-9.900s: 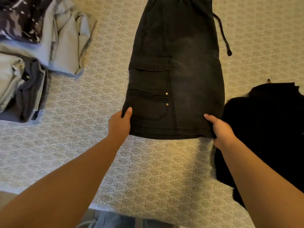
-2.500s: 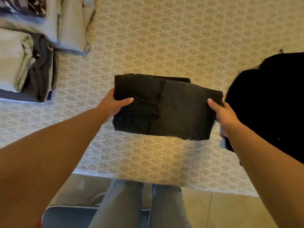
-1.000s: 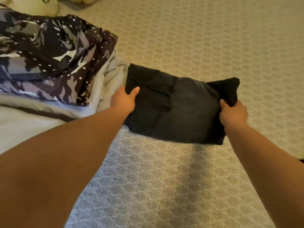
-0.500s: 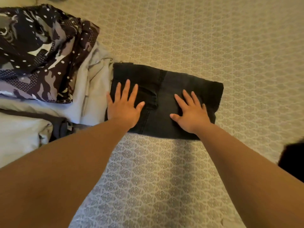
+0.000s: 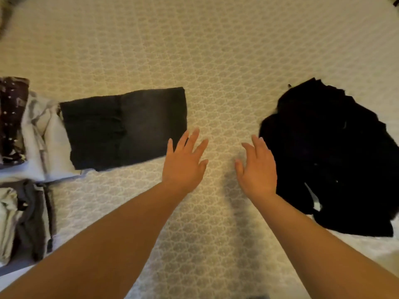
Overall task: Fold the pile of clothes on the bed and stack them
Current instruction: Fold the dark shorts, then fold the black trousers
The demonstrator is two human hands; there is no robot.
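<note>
Both hands hovered empty with fingers spread over the patterned bedspread [image 5: 216,61]: left hand [image 5: 185,160] beside folded dark cargo shorts [image 5: 125,128], right hand [image 5: 257,167] near a crumpled black garment [image 5: 332,154].

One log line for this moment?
hands: left open, right open | folded dark shorts on bed | black garment unfolded

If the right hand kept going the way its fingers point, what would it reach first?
Only bare bedspread. The right hand points up the bed, and the black garment heap lies just beside that line; height above the bed is unclear.
</note>
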